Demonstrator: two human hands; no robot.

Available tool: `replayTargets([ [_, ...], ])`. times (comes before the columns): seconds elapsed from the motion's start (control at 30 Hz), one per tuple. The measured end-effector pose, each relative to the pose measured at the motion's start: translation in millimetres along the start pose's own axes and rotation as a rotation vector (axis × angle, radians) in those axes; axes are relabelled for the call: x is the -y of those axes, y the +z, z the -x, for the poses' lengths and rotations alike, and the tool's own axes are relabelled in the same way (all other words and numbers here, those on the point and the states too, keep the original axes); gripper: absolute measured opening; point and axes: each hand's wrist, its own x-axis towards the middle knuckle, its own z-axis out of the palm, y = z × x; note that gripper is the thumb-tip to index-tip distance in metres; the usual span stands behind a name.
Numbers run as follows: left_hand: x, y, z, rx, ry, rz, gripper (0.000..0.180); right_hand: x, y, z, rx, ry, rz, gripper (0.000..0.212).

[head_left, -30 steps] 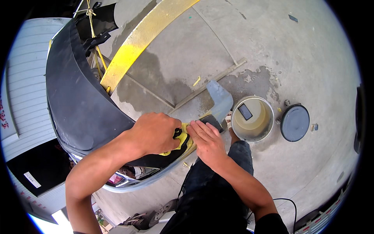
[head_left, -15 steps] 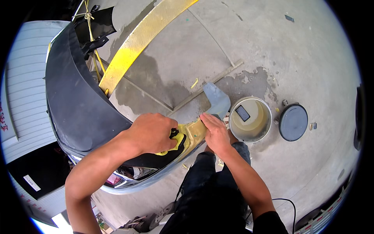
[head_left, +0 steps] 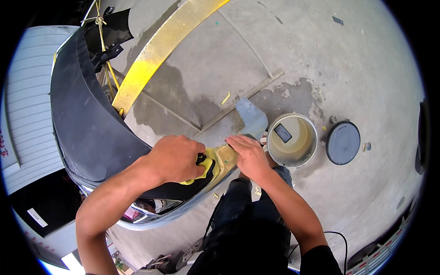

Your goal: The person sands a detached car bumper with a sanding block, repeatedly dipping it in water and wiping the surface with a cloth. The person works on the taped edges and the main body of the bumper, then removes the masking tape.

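A vehicle bumper [head_left: 96,123], dark grey with a yellow and tan sanded stretch [head_left: 225,158], curves in front of me from the left to the middle. My left hand [head_left: 178,158] is closed, its fingers hooked round the bumper by a black, yellow-edged recess [head_left: 208,170]. Over the tan stretch lies my right hand [head_left: 250,153], fingers together and pressed down. A dark piece that looks like sandpaper [head_left: 250,136] shows at its edge; most of it is hidden under the hand. The bumper's light grey end [head_left: 252,117] reaches past that hand.
Right of the bumper stands a bucket [head_left: 292,158] of cloudy liquid with a dark rectangular shape in it. A round dark lid or stool top [head_left: 343,143] is beside it. A yellow curved strip [head_left: 156,55], a metal frame [head_left: 243,101] and wet concrete [head_left: 160,101] lie beyond.
My right hand has slid a little left along the tan stretch, nearer my left hand. The left hand keeps its hold, and the whole view has shifted slightly.
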Motion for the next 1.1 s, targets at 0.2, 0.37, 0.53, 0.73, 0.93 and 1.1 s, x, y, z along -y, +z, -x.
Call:
replayTargets([
  [0.2, 0, -1, 0, 0.02, 0.009, 0.015, 0.037, 9, 7, 10, -0.066, -0.027, -0.001, 0.05],
  [0.37, 3, 3, -2, -0.029, 0.033, 0.008, 0.034, 39, 11, 13, -0.091, -0.074, -0.01, 0.049],
  [0.53, 0, 9, -4, -0.099, 0.029, -0.053, 0.031, 2, 25, 16, -0.115, 0.066, 0.069, 0.055],
  [0.73, -4, 3, -2, -0.075, 0.012, -0.038, 0.031, 8, 22, 19, -0.15, -0.018, -0.008, 0.055],
  [0.93, -3, 2, -3, -0.057, -0.009, -0.039, 0.033, -47, 35, 1, -0.103, 0.1, 0.031, 0.054],
  [1.1, -3, 2, -2, -0.044, -0.01, -0.028, 0.035, -44, 18, 3, -0.059, 0.049, -0.036, 0.054],
])
